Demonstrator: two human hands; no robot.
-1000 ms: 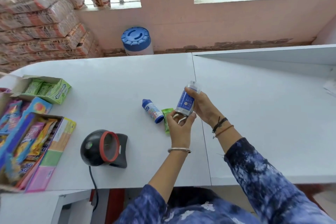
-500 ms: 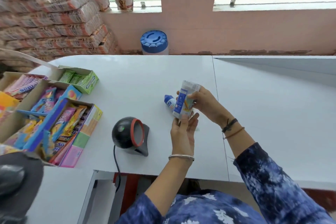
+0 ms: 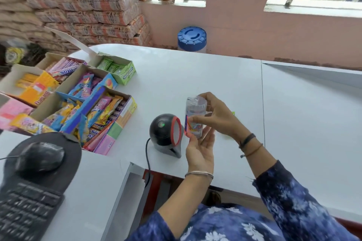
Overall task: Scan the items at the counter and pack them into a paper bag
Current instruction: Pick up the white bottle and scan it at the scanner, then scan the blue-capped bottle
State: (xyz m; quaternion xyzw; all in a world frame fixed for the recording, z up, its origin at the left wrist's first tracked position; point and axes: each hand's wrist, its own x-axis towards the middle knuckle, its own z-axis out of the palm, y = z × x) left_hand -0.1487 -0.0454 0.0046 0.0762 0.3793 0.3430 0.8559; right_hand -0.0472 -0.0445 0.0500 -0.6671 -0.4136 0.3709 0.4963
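Note:
A small clear bottle [image 3: 195, 117] with a clear cap and a colourful label stands upright in both my hands, right beside the red-ringed window of the black barcode scanner [image 3: 165, 133]. My right hand [image 3: 217, 115] grips its upper part from the right. Under its base is my left hand [image 3: 199, 150], palm up, with the fingertips on the label's lower edge. A green packet [image 3: 232, 113] peeks out behind my right hand on the white counter [image 3: 195, 76]. The other small blue-capped bottle is hidden. No paper bag is in view.
Open boxes of sweets and gum [image 3: 78, 100] crowd the counter's left side. A mouse [image 3: 40, 156] and keyboard [image 3: 25, 207] sit on the lower desk at front left. A blue-lidded jar [image 3: 192, 39] stands behind the counter, with stacked sacks [image 3: 88, 6] at back left.
Both hands have carried the bottle left, from over the counter's middle to just beside the scanner window. My view has swung left and now shows the mouse and keyboard.

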